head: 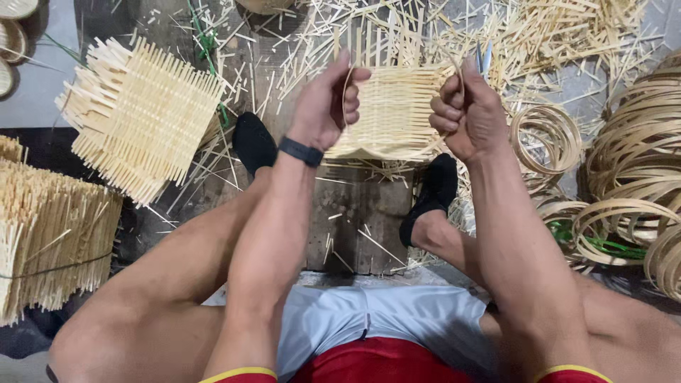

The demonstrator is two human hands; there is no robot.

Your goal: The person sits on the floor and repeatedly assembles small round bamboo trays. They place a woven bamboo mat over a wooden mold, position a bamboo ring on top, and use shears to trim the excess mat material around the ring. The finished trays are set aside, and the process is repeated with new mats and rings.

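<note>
Left hand (pixel 328 106) and right hand (pixel 464 113), both fisted, pinch thin bamboo hoop strip (pixel 345 89) over woven bamboo basket (pixel 394 113) above wooden board (pixel 355 213). Looks light, springy, splinter-prone; grip rim.

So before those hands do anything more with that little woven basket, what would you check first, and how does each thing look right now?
1. Left hand grips the thin hoop strip: ok, fingers closed on it.
2. Right hand grips its side at the rim of the woven basket: ok, closed fist.
3. Strip sits evenly round the rim: cannot tell, the hands hide much of it.
4. Basket steadied over the wooden board between the black shoes: ok.
5. Spare bamboo hoops nearby: ok, on the right.
6. Stack of woven mats nearby: ok, on the left.
</note>
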